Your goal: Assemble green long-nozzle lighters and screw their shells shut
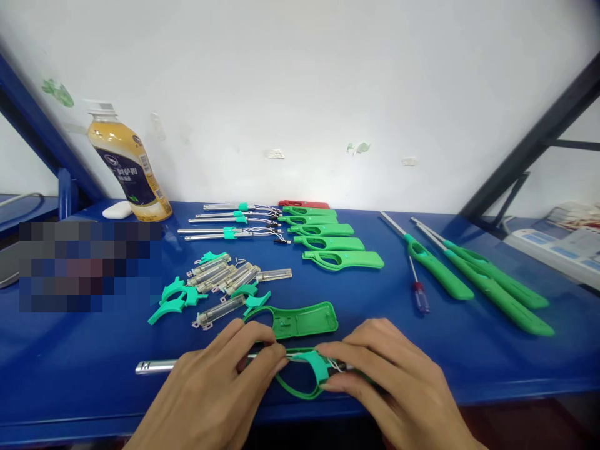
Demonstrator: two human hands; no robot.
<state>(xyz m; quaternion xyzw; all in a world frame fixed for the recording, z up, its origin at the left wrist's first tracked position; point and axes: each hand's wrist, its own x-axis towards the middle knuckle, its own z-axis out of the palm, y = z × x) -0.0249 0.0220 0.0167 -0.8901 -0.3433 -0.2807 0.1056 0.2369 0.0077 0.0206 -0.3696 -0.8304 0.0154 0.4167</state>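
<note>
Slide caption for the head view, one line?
Left hand and right hand hold a green handle with a teal trigger; a screwdriver lies beyond on the blue table.

Here's my teal trigger (320, 367), green shell (300, 395) against it, silver tube (157, 367) left of it, white wires (335, 365) right!

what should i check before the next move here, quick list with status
1. Left hand and right hand both at the green shell: ok.
2. Teal piece fully seated: cannot tell, the right hand partly covers its surroundings.
3. White wires clear of the shell's edge: cannot tell, only short stretches show.
4. Metal tube tip unobstructed: ok, it sticks out past the left hand.
5. Second shell half nearby: ok, hollow side up just beyond the hands.
6. Screwdriver within reach: probably ok.
</note>
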